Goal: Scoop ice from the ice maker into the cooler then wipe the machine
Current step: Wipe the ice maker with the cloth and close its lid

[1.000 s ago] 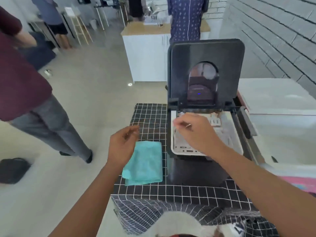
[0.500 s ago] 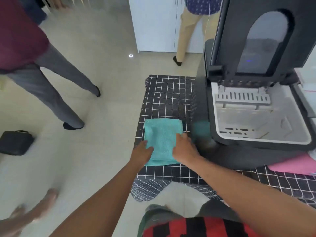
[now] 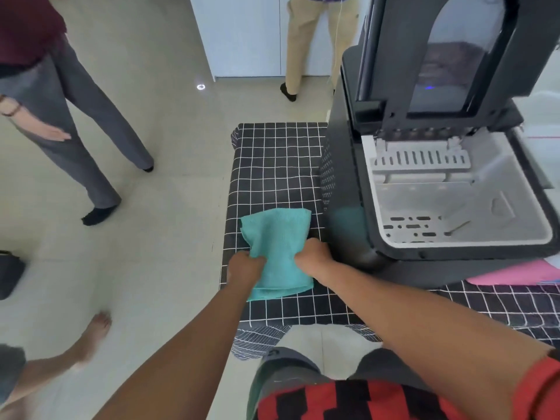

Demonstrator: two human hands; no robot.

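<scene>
A folded teal cloth lies on the black grid-patterned tablecloth, left of the ice maker. My left hand grips the cloth's left side and my right hand grips its right side, bunching the middle. The black ice maker stands to the right with its lid raised. Its white inner basket shows no ice. The cooler is mostly out of frame at the right.
A pink item lies in front of the ice maker at the right. A person in grey trousers stands at the left, another in beige trousers behind the table. A bare foot and a black bag are on the floor.
My right hand left the ice maker basket and came down to the cloth. Both hands now grip the cloth and bunch it, where half a second ago they only touched its near edge.
</scene>
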